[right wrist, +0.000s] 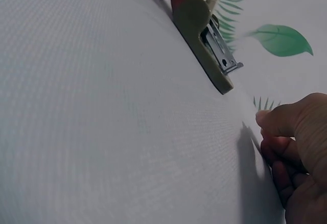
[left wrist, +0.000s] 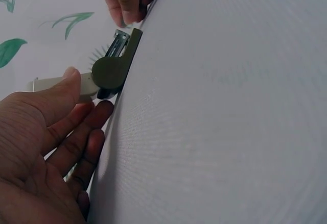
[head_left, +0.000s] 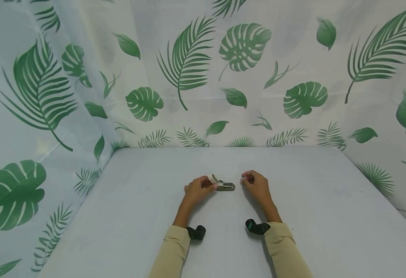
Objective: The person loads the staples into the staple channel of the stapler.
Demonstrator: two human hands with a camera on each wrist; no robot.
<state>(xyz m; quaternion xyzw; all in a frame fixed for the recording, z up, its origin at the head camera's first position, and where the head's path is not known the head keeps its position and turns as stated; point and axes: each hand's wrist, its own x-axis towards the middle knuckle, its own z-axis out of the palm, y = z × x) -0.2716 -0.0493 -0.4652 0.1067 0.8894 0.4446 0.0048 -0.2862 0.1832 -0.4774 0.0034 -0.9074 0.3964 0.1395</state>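
A small stapler (head_left: 229, 189) with an olive base and a cream top lies on the table, its top swung up and back so the metal staple channel (right wrist: 223, 50) shows. My left hand (head_left: 198, 190) grips the raised cream top (left wrist: 88, 85), thumb on one side and fingers on the other. To the right of the stapler's front end, apart from it, my right hand (head_left: 257, 188) pinches a small greyish piece (head_left: 242, 178) between thumb and forefinger. That piece is too small and too hidden to tell its kind.
The white table (head_left: 328, 216) spreads around both hands. A curtain with green leaf prints (head_left: 272, 116) stands behind the table and along its sides. Black devices (head_left: 197, 233) are worn on both wrists, near the beige sleeves (head_left: 173, 247).
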